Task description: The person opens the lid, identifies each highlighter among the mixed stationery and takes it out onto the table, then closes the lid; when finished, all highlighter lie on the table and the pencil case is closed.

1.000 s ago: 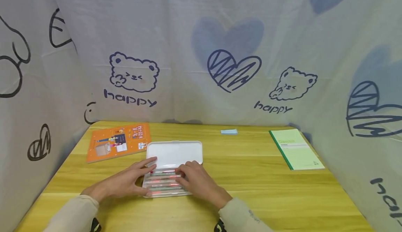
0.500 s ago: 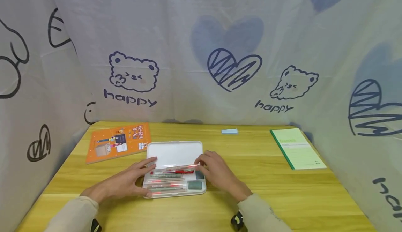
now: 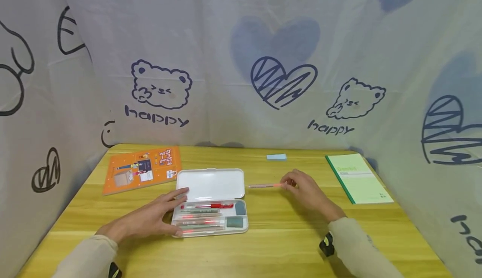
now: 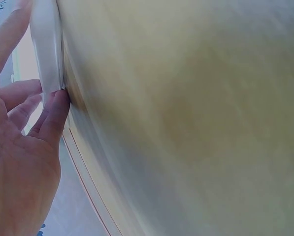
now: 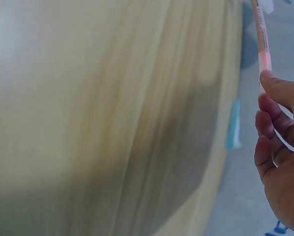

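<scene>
A white pencil case (image 3: 209,184) lies with its lid folded back. Inside are several slim pens, including a red one (image 3: 221,205), and dark grey-green blocks (image 3: 234,222). My left hand (image 3: 150,215) holds the case at its left end, thumb at the near corner and fingers along the side; the left wrist view shows fingertips around the white edge (image 4: 49,49). To the right of the case, my right hand (image 3: 306,190) pinches a slim pale pen with a pinkish end (image 3: 263,185) between thumb and fingertips. In the right wrist view this pen (image 5: 261,29) points away from the hand.
An orange booklet (image 3: 140,171) lies at the back left of the wooden table (image 3: 286,248). A green-spined notebook (image 3: 357,179) is at the right, and a small light-blue block (image 3: 276,157) near the back edge. Printed cloth (image 3: 222,60) surrounds the table.
My right hand has lifted the pale pen out of the pencil case and carried it to the right. The left hand has stayed on the case.
</scene>
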A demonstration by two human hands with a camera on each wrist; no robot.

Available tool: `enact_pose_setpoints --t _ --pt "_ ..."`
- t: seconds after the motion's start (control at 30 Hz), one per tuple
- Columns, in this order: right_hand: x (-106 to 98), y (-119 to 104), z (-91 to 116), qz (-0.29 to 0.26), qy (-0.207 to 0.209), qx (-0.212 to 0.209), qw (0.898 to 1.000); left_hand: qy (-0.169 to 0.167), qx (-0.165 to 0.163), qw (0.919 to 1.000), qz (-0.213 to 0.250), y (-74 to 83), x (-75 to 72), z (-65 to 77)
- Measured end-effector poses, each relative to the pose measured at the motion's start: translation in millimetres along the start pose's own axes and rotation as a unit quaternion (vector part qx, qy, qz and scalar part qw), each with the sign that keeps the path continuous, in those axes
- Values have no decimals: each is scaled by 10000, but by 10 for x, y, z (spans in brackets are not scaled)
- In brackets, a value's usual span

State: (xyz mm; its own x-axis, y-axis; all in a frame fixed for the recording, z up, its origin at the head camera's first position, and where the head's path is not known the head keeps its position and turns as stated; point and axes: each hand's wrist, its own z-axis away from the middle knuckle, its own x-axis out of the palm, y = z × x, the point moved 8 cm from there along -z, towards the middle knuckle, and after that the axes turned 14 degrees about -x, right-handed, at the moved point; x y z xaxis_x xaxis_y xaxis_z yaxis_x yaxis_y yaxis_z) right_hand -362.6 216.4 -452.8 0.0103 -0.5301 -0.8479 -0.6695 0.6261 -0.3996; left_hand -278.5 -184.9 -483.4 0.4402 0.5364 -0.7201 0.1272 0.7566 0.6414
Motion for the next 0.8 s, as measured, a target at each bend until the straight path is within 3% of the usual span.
enact_pose_setpoints --t 0.37,0.8 --pt "206 328 62 -164 -588 467 9970 20 37 10000 -24 5 1 11" --pt "249 365 85 -259 -634 364 9970 38 103 9999 -83 9 -6 19"
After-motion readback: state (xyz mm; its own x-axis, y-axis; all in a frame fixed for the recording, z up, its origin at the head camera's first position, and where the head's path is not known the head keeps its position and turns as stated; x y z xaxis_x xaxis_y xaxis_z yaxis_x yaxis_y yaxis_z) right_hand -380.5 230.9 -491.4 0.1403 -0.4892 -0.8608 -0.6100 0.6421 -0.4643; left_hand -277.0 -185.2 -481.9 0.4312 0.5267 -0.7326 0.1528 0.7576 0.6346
